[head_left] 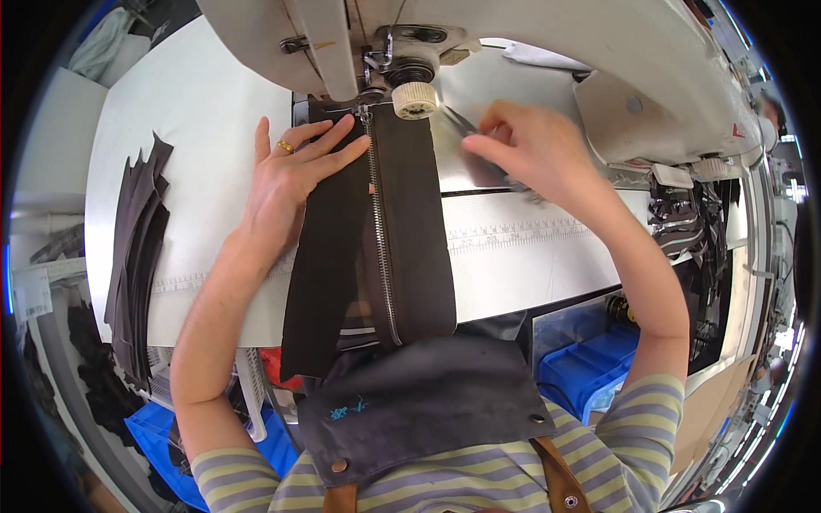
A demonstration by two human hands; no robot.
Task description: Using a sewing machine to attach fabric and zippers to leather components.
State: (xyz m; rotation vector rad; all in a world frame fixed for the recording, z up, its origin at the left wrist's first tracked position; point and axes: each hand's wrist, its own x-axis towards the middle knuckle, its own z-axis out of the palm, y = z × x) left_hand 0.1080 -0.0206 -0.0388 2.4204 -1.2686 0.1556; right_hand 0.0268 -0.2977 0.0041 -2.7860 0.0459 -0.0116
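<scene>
My left hand (pixel 286 175) lies flat with fingers spread on a dark fabric panel (pixel 329 256), its fingertips beside a metal zipper (pixel 381 235). A gold ring circles one finger. The zipper runs lengthwise between two dark fabric pieces, its upper end under the sewing machine's needle area (pixel 368 98). My right hand (pixel 539 150), slightly blurred, is closed around a small dark pointed tool (pixel 460 124), perhaps thread snips or tweezers. The tool's tip points toward the round white knob (pixel 415 100) of the sewing machine (pixel 547 26). My palm and fingers hide most of the tool.
A stack of dark fabric pieces (pixel 137 248) lies on the table's left. Printed ruler markings (pixel 505 235) cross the white table (pixel 547 274). At right hangs a bundle of dark strips (pixel 697 231). Blue bins (pixel 586 368) stand below the table edge.
</scene>
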